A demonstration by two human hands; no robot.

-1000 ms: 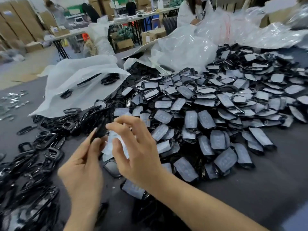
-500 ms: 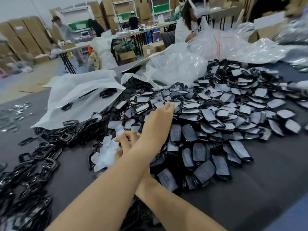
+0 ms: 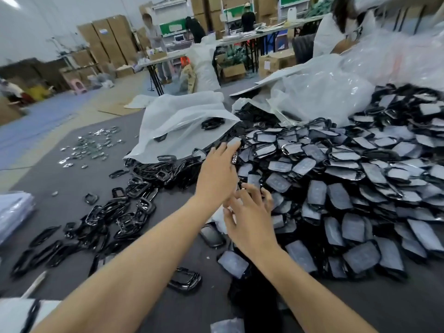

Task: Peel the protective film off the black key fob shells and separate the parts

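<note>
The left hand (image 3: 218, 170) is stretched forward with straight fingers to the near edge of the big pile of film-covered key fob shells (image 3: 336, 188), and it grips nothing that I can see. The right hand (image 3: 249, 212) hovers just behind it, fingers spread and loosely bent, also without a hold. The pile is steep and the shells overlap, so pulling one from the edge may make others slide over the counter (image 3: 72, 186) into the peeled black frames (image 3: 125, 212) at the left and mix both groups.
</note>
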